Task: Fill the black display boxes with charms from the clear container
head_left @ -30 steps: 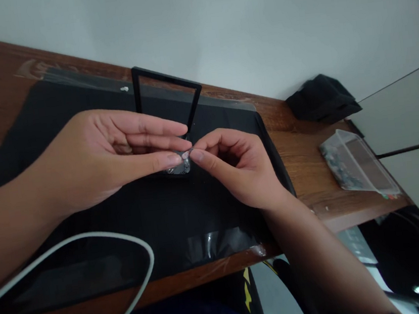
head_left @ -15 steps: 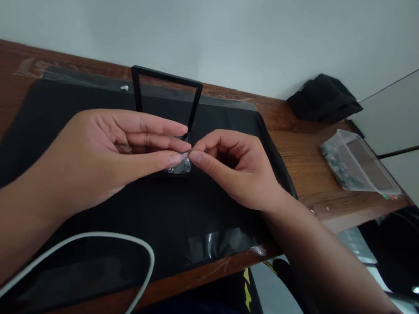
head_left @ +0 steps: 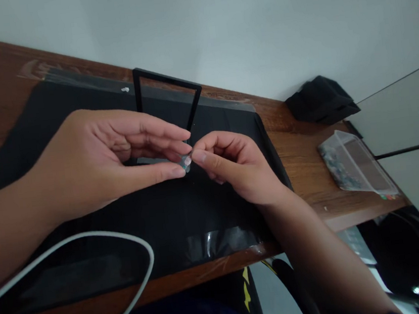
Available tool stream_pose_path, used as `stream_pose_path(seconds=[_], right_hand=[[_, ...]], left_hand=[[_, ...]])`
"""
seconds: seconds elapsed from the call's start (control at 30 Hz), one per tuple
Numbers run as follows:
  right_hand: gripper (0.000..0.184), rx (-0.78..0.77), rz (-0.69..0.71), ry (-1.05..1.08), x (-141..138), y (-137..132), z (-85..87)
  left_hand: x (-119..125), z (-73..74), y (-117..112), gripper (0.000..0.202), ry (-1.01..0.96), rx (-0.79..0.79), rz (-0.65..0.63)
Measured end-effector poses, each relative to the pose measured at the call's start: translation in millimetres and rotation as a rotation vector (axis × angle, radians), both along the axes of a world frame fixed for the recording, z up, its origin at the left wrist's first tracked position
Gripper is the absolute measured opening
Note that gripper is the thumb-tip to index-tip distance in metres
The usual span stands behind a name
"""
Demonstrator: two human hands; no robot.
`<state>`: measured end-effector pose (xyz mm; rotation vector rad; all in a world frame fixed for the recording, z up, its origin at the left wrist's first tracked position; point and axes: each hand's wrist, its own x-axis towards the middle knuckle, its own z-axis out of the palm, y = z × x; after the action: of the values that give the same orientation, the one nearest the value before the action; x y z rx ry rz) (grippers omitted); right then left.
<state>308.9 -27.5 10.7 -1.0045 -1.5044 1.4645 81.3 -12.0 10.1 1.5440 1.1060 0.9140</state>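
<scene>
Over the black mat (head_left: 200, 209), a small, shiny, clear piece with a bit of teal (head_left: 187, 163) sits between my two hands; its exact kind is too small to make out. My right hand (head_left: 235, 166) pinches its right side between thumb and forefinger. The thumb and middle fingers of my left hand (head_left: 117, 148) close around its left side, while the forefinger stretches out above. Behind my hands stands a thin black rectangular frame (head_left: 167, 78), its lower part hidden by my left hand. A greyish strip shows under my left fingers.
A white cable (head_left: 100, 233) loops across the mat's front left. On the right of the wooden table (head_left: 296, 154) are a clear plastic box (head_left: 359, 164) with many small bluish packets and a black folded object (head_left: 320, 100). A white scrap (head_left: 125, 89) lies near the back.
My left thumb has lowered and spread a little from the forefinger. The small piece has turned and now shows teal; the dark, shiny patch beneath it is no longer visible.
</scene>
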Motion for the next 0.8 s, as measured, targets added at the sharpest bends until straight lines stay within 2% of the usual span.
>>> stream_pose_path(seconds=[0.17, 0.27, 0.4, 0.57, 0.7, 0.8], right_hand=[[0.039, -0.036, 0.011, 0.019, 0, 0, -0.2], [0.041, -0.045, 0.013, -0.004, 1, 0, -0.2], [0.042, -0.037, 0.021, -0.016, 2, 1, -0.6], [0.046, 0.003, -0.002, -0.065, 2, 0, -2.4], [0.048, 0.076, -0.135, -0.119, 3, -1, -2.4], [0.049, 0.141, -0.201, -0.118, 6, -5, 3.8]], left_hand=[[-1, 5.5, -7, 0.049, 0.190, 0.223, -0.001], [-1, 6.5, -10, 0.051, 0.249, 0.285, 0.001], [1, 2.8, -10, 0.042, 0.254, 0.339, 0.015], [0, 0.1, -5, 0.031, 0.275, 0.447, -0.026], [-6, -0.6, 3, 0.036, 0.401, 0.439, -0.013], [-10, -4.7, 10, 0.047, 0.385, 0.394, 0.020]])
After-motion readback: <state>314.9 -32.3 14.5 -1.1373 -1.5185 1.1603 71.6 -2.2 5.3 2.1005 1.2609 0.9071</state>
